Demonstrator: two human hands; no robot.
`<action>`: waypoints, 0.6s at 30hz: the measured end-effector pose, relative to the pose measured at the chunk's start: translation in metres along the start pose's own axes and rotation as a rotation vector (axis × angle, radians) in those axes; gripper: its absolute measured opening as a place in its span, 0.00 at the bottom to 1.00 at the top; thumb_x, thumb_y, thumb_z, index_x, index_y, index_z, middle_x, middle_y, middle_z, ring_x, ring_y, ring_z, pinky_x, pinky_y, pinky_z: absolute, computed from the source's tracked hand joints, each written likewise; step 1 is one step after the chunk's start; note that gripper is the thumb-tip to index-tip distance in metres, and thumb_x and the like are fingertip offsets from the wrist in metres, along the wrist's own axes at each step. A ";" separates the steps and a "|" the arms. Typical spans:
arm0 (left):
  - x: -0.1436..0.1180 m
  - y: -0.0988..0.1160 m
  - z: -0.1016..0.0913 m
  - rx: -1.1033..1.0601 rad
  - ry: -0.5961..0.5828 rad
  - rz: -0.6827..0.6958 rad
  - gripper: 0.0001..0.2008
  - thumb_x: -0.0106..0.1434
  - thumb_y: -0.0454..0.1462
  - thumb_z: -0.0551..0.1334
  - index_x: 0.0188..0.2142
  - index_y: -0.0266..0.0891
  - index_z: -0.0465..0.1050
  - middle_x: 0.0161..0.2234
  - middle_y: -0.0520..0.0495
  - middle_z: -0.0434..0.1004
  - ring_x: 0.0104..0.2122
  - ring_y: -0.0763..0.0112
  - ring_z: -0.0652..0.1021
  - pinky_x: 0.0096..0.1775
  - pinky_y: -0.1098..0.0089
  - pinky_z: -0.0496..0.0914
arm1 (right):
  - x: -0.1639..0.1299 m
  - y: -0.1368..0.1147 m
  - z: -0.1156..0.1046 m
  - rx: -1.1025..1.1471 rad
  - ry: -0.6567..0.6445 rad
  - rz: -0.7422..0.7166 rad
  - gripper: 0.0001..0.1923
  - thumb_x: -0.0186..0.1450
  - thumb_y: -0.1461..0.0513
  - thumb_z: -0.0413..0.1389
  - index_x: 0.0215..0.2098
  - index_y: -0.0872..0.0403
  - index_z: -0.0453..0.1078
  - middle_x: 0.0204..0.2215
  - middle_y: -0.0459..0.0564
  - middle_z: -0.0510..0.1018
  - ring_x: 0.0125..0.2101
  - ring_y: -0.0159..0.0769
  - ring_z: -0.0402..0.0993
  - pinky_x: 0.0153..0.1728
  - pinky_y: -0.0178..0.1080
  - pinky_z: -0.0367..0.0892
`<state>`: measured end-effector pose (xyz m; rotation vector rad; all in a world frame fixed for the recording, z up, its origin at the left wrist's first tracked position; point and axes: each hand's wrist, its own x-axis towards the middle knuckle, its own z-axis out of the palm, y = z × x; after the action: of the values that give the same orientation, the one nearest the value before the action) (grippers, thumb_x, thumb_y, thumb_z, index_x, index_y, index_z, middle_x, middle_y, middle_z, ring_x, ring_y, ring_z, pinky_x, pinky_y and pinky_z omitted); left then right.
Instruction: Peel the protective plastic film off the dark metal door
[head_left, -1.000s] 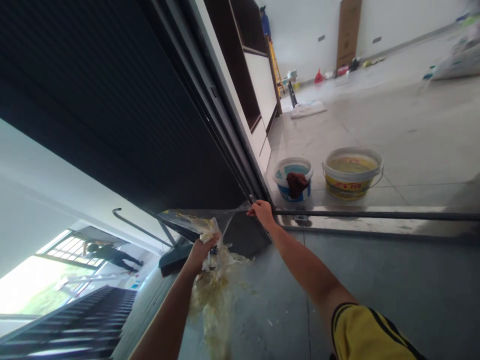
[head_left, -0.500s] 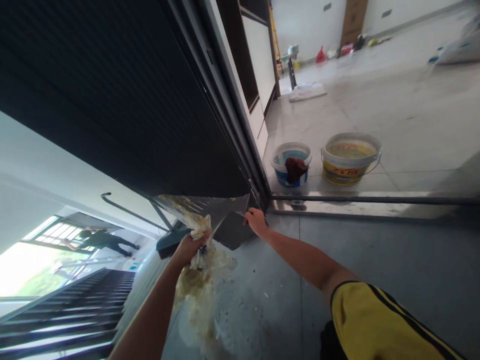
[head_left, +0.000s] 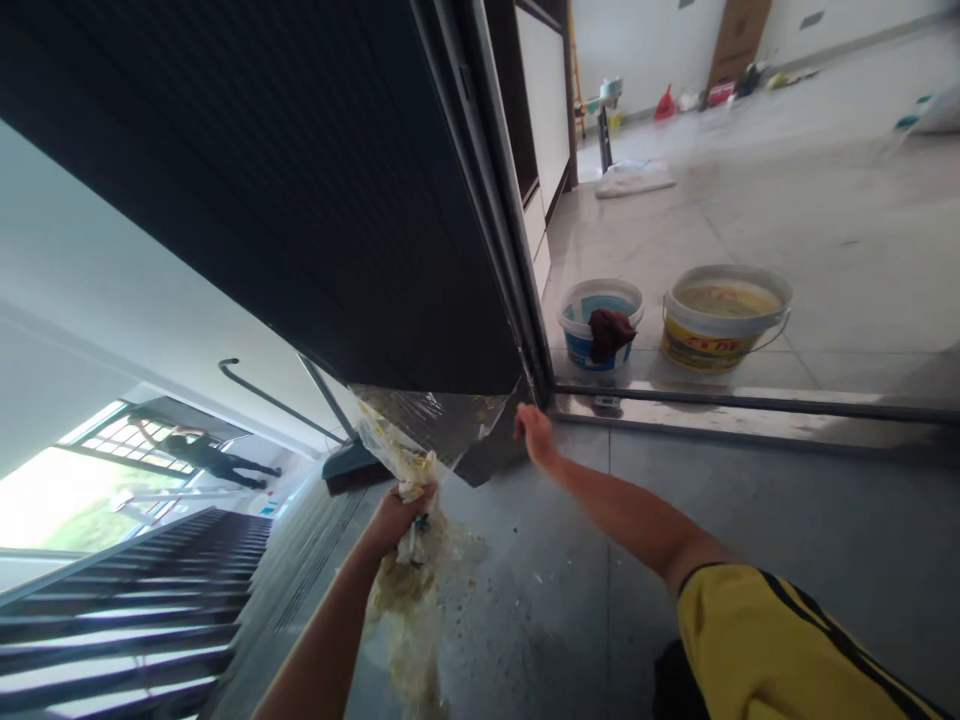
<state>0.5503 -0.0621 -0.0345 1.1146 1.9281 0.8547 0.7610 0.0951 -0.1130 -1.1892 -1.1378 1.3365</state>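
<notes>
A crumpled sheet of clear protective film (head_left: 409,470), smeared yellowish, is bunched in my left hand (head_left: 405,512), which is closed round it. From there the film stretches up to the bottom of the dark ribbed panel (head_left: 420,300), still attached along its lower edge. My right hand (head_left: 535,432) is beside the panel's lower corner, just right of the film's loose edge. Its fingers are curled in; whether they pinch anything is hidden. Below my left hand, more soiled film (head_left: 412,610) trails over the grey floor (head_left: 555,580).
Past the metal threshold (head_left: 675,415) stand a blue-and-white bucket (head_left: 581,345) with a dark red cloth (head_left: 611,335) on its rim and a yellow bucket (head_left: 709,350). A broom head (head_left: 352,465) rests near the panel. Far left, a person (head_left: 214,455) works by a window beyond the railing (head_left: 150,600).
My right hand has come off the film's edge and sits slightly up and right. The film's right side hangs looser. The left hand keeps its grip; the whole view has shifted.
</notes>
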 end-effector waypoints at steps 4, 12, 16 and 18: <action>-0.016 0.003 0.018 -0.079 0.001 -0.021 0.30 0.41 0.57 0.67 0.31 0.32 0.76 0.33 0.41 0.77 0.35 0.60 0.75 0.40 0.68 0.69 | 0.037 -0.048 -0.023 -0.492 0.022 -0.099 0.28 0.56 0.39 0.48 0.20 0.54 0.65 0.17 0.47 0.70 0.21 0.31 0.69 0.23 0.31 0.60; -0.032 0.002 0.031 -0.127 0.024 -0.040 0.33 0.38 0.58 0.66 0.33 0.30 0.75 0.34 0.39 0.77 0.37 0.59 0.76 0.40 0.68 0.70 | 0.061 -0.075 -0.032 -0.920 -0.184 -0.218 0.16 0.59 0.51 0.54 0.29 0.53 0.77 0.26 0.49 0.78 0.31 0.34 0.74 0.28 0.30 0.60; -0.030 -0.004 0.036 -0.128 0.031 -0.055 0.33 0.38 0.57 0.67 0.33 0.31 0.75 0.36 0.40 0.77 0.39 0.57 0.76 0.43 0.67 0.70 | 0.060 -0.077 -0.036 -1.003 -0.158 -0.252 0.13 0.58 0.57 0.53 0.33 0.54 0.77 0.30 0.52 0.79 0.35 0.37 0.75 0.30 0.31 0.62; -0.029 -0.006 0.038 -0.110 0.032 -0.063 0.32 0.39 0.57 0.66 0.33 0.31 0.75 0.36 0.40 0.77 0.40 0.57 0.75 0.43 0.68 0.69 | 0.059 -0.075 -0.034 -1.033 -0.114 -0.263 0.13 0.57 0.59 0.52 0.34 0.55 0.77 0.32 0.55 0.79 0.36 0.40 0.75 0.31 0.33 0.63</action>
<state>0.5901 -0.0835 -0.0506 0.9763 1.9078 0.9368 0.7986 0.1610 -0.0463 -1.5816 -2.1012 0.5738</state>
